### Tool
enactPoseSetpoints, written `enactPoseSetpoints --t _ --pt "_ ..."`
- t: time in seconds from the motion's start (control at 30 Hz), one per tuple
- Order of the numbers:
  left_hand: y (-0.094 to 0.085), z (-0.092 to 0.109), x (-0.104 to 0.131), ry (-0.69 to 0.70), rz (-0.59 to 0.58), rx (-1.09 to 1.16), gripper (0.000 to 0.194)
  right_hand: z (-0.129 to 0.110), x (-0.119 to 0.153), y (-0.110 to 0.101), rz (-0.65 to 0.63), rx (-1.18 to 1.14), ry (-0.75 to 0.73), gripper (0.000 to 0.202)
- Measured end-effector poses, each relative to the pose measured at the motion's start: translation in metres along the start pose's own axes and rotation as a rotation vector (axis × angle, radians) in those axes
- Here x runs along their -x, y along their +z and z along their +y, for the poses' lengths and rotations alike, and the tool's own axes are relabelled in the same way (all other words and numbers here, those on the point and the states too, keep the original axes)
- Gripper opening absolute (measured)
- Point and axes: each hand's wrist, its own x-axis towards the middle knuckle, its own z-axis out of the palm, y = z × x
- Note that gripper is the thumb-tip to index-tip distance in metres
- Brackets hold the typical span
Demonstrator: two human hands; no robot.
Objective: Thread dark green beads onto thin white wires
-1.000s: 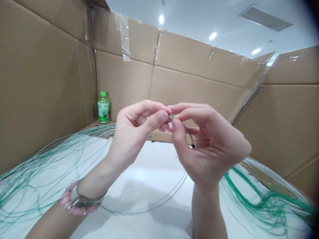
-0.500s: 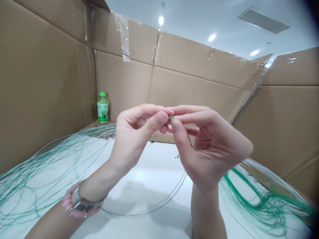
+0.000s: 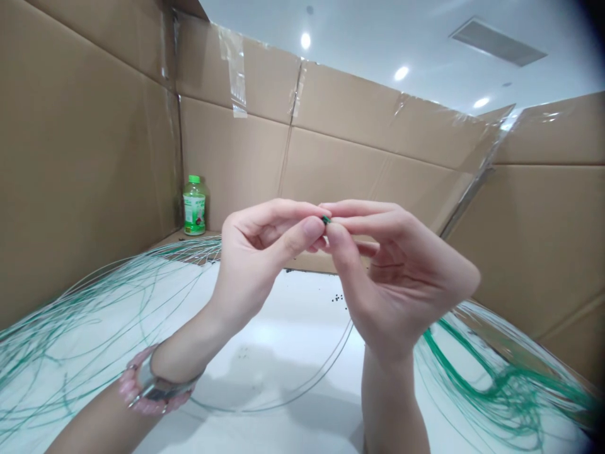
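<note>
My left hand (image 3: pixel 250 265) and my right hand (image 3: pixel 401 271) meet fingertip to fingertip at chest height, in the middle of the view. Both are closed in a pinch. Between the tips shows a tiny dark piece (image 3: pixel 326 219) on the end of a green wire; most of it is covered by the fingers. From below my right hand, thin wires (image 3: pixel 326 369) curve down and leftward over the white tabletop (image 3: pixel 265 302). A pink beaded bracelet and a metal band circle my left wrist.
Loose green and white wires (image 3: pixel 94 309) spread across the left side; a thicker green bundle (image 3: pixel 501 384) lies on the right. Small black bits (image 3: pixel 337 298) dot the table. A green-capped bottle (image 3: pixel 194 207) stands in the back left corner. Cardboard walls (image 3: pixel 368 170) enclose the table.
The fingertips have drawn slightly closer together. A dark piece now shows where a short stretch of green wire was visible between them. Both hands otherwise keep their place.
</note>
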Motion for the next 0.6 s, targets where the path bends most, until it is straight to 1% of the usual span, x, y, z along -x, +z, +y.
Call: enactPoseSetpoints --t 0.17,0.4,0.6 --pt "0.0009 0.001 0.0005 0.026 0.04 -0.047 0.006 -0.004 -0.0036 -0.0024 -0.019 0.026 0.026 0.019" --pt "-0.0022 -0.0006 -0.0005 0.065 0.021 -0.084 0.007 -0.0018 -0.0041 -0.0029 -0.012 0.101 -0.022 0.025" --pt "-0.0016 0.0006 -0.0009 0.105 0.024 -0.147 0.009 -0.0044 -0.0029 -0.0038 -0.032 0.11 0.017 0.025"
